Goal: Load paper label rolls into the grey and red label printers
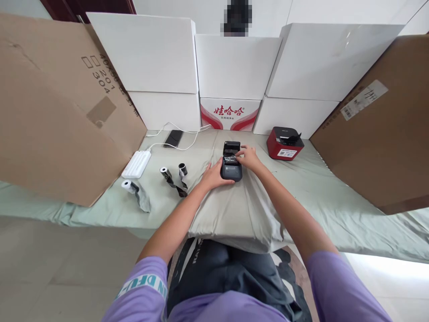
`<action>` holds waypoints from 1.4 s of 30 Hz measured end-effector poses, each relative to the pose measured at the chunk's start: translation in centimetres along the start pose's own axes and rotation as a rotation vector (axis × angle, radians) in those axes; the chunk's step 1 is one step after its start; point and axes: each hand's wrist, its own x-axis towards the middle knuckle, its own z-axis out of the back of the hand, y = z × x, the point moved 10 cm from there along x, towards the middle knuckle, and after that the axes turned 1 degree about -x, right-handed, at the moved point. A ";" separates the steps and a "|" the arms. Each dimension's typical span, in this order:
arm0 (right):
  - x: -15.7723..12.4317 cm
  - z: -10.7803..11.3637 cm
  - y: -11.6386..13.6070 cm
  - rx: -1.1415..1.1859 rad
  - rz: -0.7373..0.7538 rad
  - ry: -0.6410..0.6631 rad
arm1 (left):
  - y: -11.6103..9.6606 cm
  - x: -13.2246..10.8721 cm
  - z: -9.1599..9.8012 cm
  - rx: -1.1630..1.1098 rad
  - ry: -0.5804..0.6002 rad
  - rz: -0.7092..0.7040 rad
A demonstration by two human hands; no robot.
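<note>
left of my left grip (213, 176) i see a dark phone (174, 137) and a white block (136, 164); right of my right grip (250, 159) sits a red device (283, 145); beyond both, white boxes (237, 67) stand stacked.

2 hands (213, 177) (250, 158) | 1 black device (232, 172) | 3 loose rolls (128, 185) (164, 171) (182, 167) | 2 brown cartons (56, 116) (385, 129)

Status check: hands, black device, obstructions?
Left hand holds black device, lid up. Right hand at shiny strip inside. Three rolls lie off left, out of the way.

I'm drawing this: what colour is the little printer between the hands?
The printer is dark grey, clearest in the head view.
</note>
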 end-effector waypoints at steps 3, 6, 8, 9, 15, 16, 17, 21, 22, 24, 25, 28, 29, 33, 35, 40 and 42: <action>0.8 -2.0 0.6 -0.049 0.008 0.171 | -0.2 -0.1 0.3 -0.014 -0.015 -0.015; 1.4 -3.0 0.3 -0.079 -0.002 0.223 | -0.5 -0.2 0.4 -0.022 -0.007 -0.020; 1.5 -3.3 0.0 -0.091 -0.014 0.227 | -0.5 -0.2 0.3 -0.018 0.007 -0.013; 1.5 -3.4 -0.1 -0.097 -0.024 0.235 | -0.5 -0.2 0.3 -0.016 0.010 -0.012; 0.5 -1.8 1.2 -0.027 -0.011 0.205 | -0.2 -0.1 0.2 -0.018 0.008 0.006; 0.2 -0.6 1.5 0.051 0.020 0.144 | -0.1 0.0 0.1 -0.017 0.012 0.008; -0.3 0.8 1.6 0.150 0.042 0.072 | 0.0 0.0 0.0 -0.016 0.015 0.008; -3.6 7.0 -0.7 0.480 0.043 -0.217 | 0.1 0.2 -0.2 -0.012 0.025 0.008; -4.7 8.4 -1.7 0.497 0.030 -0.277 | 0.1 0.2 -0.2 -0.008 0.023 0.004; -6.9 10.7 -3.5 0.476 -0.008 -0.366 | 0.0 0.2 -0.1 -0.002 0.019 -0.007; -7.9 11.6 -4.4 0.460 -0.028 -0.393 | -0.1 0.1 -0.1 -0.001 0.019 -0.010; -10.5 12.9 -6.8 0.443 -0.088 -0.419 | -0.1 0.1 0.0 -0.003 0.018 -0.006; -11.2 13.0 -7.6 0.454 -0.119 -0.408 | -0.1 0.1 0.0 -0.004 0.017 -0.004; -13.3 12.1 -10.3 0.565 -0.276 -0.318 | -0.1 0.1 -0.1 -0.013 0.021 -0.015; -13.9 11.5 -10.9 0.646 -0.333 -0.284 | 0.0 0.1 -0.2 -0.015 0.023 -0.018; -14.5 10.4 -10.9 0.809 -0.430 -0.273 | 0.4 0.1 -0.3 0.000 0.020 -0.005; -14.4 10.7 -10.7 0.745 -0.415 -0.286 | 0.5 0.2 -0.4 0.013 0.021 -0.003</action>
